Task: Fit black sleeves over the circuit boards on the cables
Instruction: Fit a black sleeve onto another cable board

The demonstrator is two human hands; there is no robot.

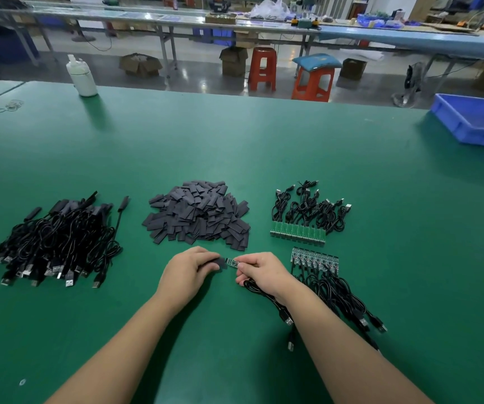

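- Two hands meet low over the green desk [235, 147] in the head view, the only view: the left hand [189, 271] pinches one black sleeve [219, 263], and the right hand [259, 272] pinches the rear of a small circuit board [232, 262], with that board's cable [267, 295] trailing under the wrist.
- Step in hand, by judgement: the start of insertion. The sleeve's mouth sits at the board's free end, and most of the board is bare.
- Next move, by judgement: slide the sleeve along the board while the right grip steadies it; the flat sleeve probably needs a slight squeeze to open.
- Supplies: the heap of loose sleeves [198, 212] lies just beyond the hands; bare boards on cables lie to the right in a far row [297, 231] and a near row [313, 258]; sleeved cables [57, 243] are piled well to the left.
- Hard to make out: whether the board's tip has entered the sleeve; fingertips of both hands are largely hidden; both forearms are cut off at the lower edge.
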